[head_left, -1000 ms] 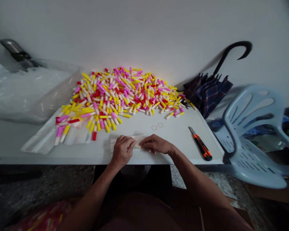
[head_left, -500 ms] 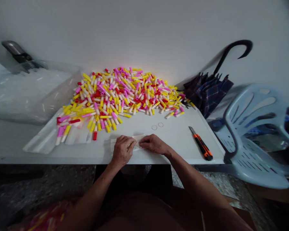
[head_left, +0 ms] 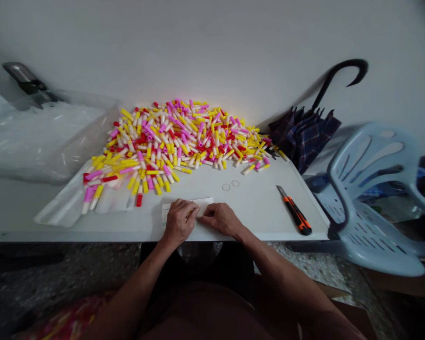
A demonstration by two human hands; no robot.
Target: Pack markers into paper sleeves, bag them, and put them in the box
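Note:
A white sheet that looks like paper or card [head_left: 206,201] lies on the table near its front edge, partly covered by my hands. My left hand [head_left: 179,221] rests on its left part with fingers curled closed; a thin brownish bit shows at the fingertips, too small to name. Close beside it, my right hand [head_left: 222,219] is closed in a pinch low on the sheet, and whatever its fingertips hold is hidden. Two thin rings like rubber bands, a left ring [head_left: 226,187] and a right ring [head_left: 235,183], lie just beyond my right hand.
A large heap of small yellow, pink, red and white plastic tubes [head_left: 184,137] covers the table's back. Clear plastic bags [head_left: 46,141] lie left. An orange-black utility knife [head_left: 297,215] lies right, blade out. Beyond stand a plaid umbrella [head_left: 304,134] and a light-blue plastic chair [head_left: 370,160].
My right hand has shifted slightly left and down, toward my left hand, uncovering more of the sheet's upper right corner. My left hand has stayed nearly in place.

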